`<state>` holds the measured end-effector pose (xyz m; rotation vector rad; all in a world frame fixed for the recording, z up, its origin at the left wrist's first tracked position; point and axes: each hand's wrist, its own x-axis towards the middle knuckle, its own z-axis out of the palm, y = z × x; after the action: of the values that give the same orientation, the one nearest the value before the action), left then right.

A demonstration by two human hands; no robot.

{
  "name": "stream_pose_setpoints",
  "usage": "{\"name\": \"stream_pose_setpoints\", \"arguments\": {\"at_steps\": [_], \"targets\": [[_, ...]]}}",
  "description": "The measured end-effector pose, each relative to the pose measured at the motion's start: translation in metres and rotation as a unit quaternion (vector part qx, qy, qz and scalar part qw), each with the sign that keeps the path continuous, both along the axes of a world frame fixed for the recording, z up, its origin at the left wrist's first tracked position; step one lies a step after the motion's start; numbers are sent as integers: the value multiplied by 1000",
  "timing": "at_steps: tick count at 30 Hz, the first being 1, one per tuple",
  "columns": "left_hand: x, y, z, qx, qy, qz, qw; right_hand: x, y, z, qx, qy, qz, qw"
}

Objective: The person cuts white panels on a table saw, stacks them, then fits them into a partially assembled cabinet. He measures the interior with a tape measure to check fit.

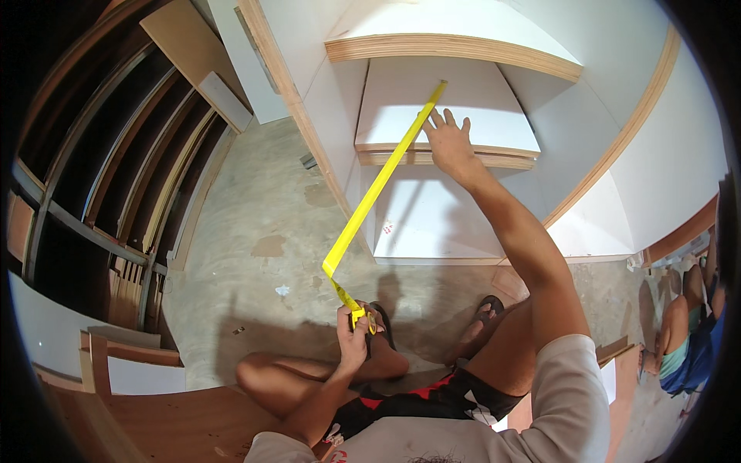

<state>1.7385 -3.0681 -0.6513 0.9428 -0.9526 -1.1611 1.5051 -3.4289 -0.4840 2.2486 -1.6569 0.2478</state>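
My left hand (353, 336) is closed around the yellow case of a tape measure (386, 168), low in front of my lap. Its yellow blade runs out from the case, bends sharply near the hand, then slants up and right over the white panels. The blade's far end lies over the upper white panel (478, 104) inside the cabinet (309, 85). My right hand (450, 143) reaches to that panel's front edge with fingers spread, close beside the blade. Whether the fingertips touch the blade or panel I cannot tell.
A white shelf with a plywood edge (455, 48) juts out above the panels. At left stands a dark rack (116, 177) with several upright boards. Another person (687, 339) sits at far right. Brown board (177, 420) lies at lower left, beside my leg.
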Motion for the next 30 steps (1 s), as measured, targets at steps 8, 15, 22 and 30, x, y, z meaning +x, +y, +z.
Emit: {"name": "stream_pose_setpoints", "arguments": {"at_steps": [8, 15, 22, 30], "targets": [[2, 4, 4, -11, 6, 31, 999, 0, 21, 2, 7, -9, 15, 1000], [4, 3, -4, -11, -10, 24, 1000, -2, 27, 4, -9, -23, 15, 1000], [7, 4, -10, -35, -24, 34, 999, 11, 30, -2, -29, -16, -6, 999], [6, 5, -3, -17, -23, 38, 999, -11, 28, 10, 42, -47, 65, 996]]}}
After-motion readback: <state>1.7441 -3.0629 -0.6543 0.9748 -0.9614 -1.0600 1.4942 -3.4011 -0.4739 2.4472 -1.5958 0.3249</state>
